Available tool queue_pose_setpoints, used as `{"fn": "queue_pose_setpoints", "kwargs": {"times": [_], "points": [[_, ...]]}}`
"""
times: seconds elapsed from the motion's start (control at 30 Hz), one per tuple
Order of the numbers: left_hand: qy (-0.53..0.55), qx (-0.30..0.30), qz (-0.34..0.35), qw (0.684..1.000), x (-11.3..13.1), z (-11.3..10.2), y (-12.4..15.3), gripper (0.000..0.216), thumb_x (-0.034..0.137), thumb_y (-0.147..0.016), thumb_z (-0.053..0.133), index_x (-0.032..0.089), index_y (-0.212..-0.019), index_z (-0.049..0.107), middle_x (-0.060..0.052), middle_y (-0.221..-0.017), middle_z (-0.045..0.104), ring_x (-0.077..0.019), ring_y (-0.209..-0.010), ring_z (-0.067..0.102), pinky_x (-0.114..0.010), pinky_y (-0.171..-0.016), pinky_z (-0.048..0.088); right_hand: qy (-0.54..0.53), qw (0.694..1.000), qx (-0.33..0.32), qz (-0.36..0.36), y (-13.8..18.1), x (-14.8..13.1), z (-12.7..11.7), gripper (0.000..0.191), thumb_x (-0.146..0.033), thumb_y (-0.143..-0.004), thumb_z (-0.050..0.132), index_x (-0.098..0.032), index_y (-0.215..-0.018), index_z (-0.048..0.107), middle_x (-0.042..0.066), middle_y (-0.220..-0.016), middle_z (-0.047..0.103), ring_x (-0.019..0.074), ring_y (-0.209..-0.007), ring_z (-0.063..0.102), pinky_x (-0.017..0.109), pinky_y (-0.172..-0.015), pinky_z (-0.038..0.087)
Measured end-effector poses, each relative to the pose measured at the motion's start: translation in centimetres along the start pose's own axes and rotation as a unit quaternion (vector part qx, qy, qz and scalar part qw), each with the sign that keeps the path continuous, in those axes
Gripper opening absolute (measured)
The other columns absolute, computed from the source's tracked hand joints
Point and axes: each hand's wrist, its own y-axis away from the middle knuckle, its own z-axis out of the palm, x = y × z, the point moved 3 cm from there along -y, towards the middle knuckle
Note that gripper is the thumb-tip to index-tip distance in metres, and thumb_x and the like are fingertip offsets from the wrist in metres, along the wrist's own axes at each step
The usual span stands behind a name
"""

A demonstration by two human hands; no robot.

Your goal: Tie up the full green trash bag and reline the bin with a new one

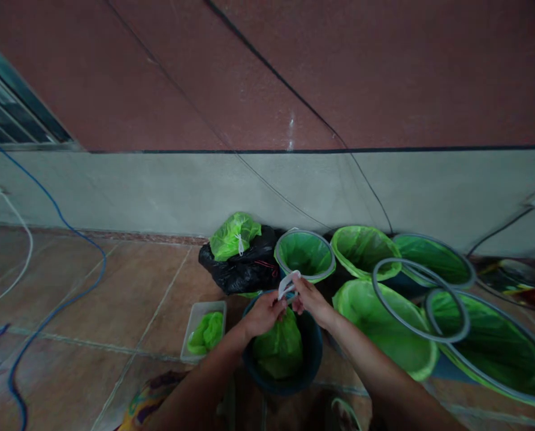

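A green plastic garbage bag (278, 350), gathered at its top, sits inside a dark round bin (313, 368) in front of me. Its white drawstring (287, 284) rises in a loop above the bag. My left hand (263, 314) is closed on the drawstring from the left, and my right hand (311, 299) pinches it from the right. The fingertips nearly meet over the neck of the bag. To the left of the bin, a white plastic tray (194, 317) contains crumpled green bags (207, 334).
A tied green bag (235, 234) rests on a black garbage bag (240, 272) by the wall. Several green-lined bins (366, 248) stand at right, with a loose grey ring (460, 311) across two. A blue cable (76, 299) runs over the tiled floor at left.
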Motion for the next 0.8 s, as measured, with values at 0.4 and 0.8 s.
{"fn": "queue_pose_setpoints", "kwargs": {"times": [0.4,0.8], "points": [[0.075,0.044,-0.109,0.990,-1.3,-0.4,-0.4,0.029,0.045,-0.080,0.065,0.018,-0.087,0.062,0.002,-0.064,0.063,-0.0141,-0.055,0.061,-0.025,-0.054,0.046,0.274,0.947,-0.133,-0.107,0.4,-0.3,-0.1,0.014,-0.030,-0.086,0.062,-0.018,-0.089,0.068,0.001,-0.076,0.070,0.0151,-0.069,0.061,0.025,-0.062,0.041],[0.252,0.118,-0.226,0.934,-0.3,-0.2,0.3,0.031,0.026,-0.056,0.083,0.014,-0.081,0.069,-0.003,-0.071,0.071,-0.0152,-0.069,0.067,-0.026,-0.066,0.048,0.495,0.864,0.001,-0.093,2.5,-2.6,-0.3,0.021,-0.030,-0.089,0.059,-0.021,-0.088,0.078,0.009,-0.091,0.078,0.0234,-0.091,0.071,0.030,-0.077,0.045]]}}
